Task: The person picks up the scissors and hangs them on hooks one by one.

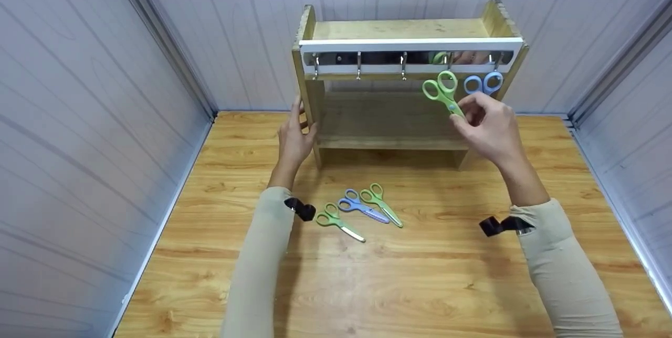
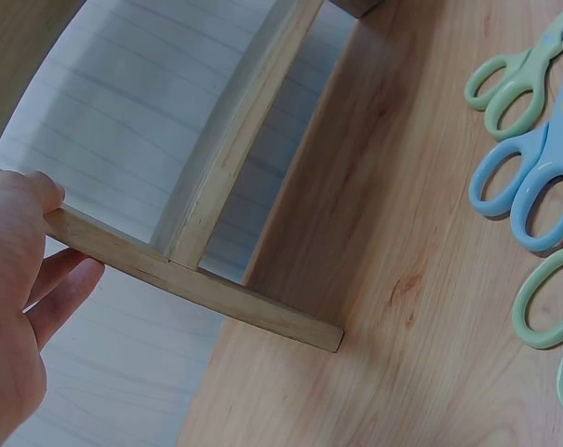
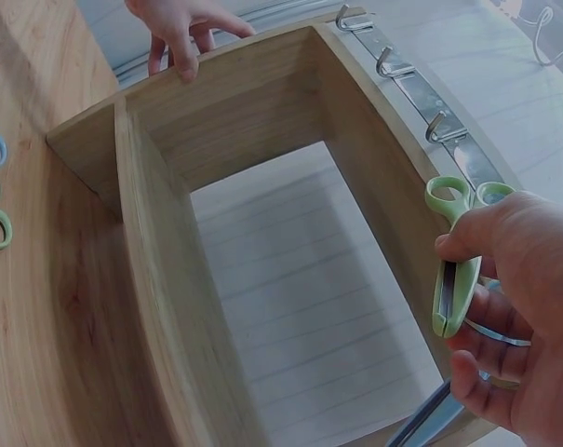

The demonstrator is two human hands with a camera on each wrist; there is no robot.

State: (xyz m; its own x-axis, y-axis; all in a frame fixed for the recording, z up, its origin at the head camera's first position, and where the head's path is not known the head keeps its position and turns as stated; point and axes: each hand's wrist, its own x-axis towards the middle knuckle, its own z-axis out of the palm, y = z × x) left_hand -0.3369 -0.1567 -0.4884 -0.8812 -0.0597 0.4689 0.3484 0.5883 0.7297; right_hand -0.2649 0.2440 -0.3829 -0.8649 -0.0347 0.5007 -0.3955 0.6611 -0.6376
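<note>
Near the right end of the hook rail (image 1: 380,58), my right hand (image 1: 491,123) pinches green scissors (image 1: 445,94) around the blades, thumb on one side and fingers on the other. Their handle loops point up, close to the fourth hook. Blue scissors (image 1: 483,83) hang at the rightmost hook, partly hidden behind that hand; their blade (image 3: 430,417) shows below it in the right wrist view. My left hand (image 1: 295,138) grips the left side panel (image 2: 141,258) of the wooden shelf (image 1: 394,143), thumb on one face and fingers on the other.
On the wooden table (image 1: 420,285), in front of the shelf, lie green scissors (image 1: 341,223), blue scissors (image 1: 365,209) and another green pair (image 1: 383,205). Three hooks on the left of the rail hold nothing. White panelled walls (image 1: 252,23) enclose the back and sides.
</note>
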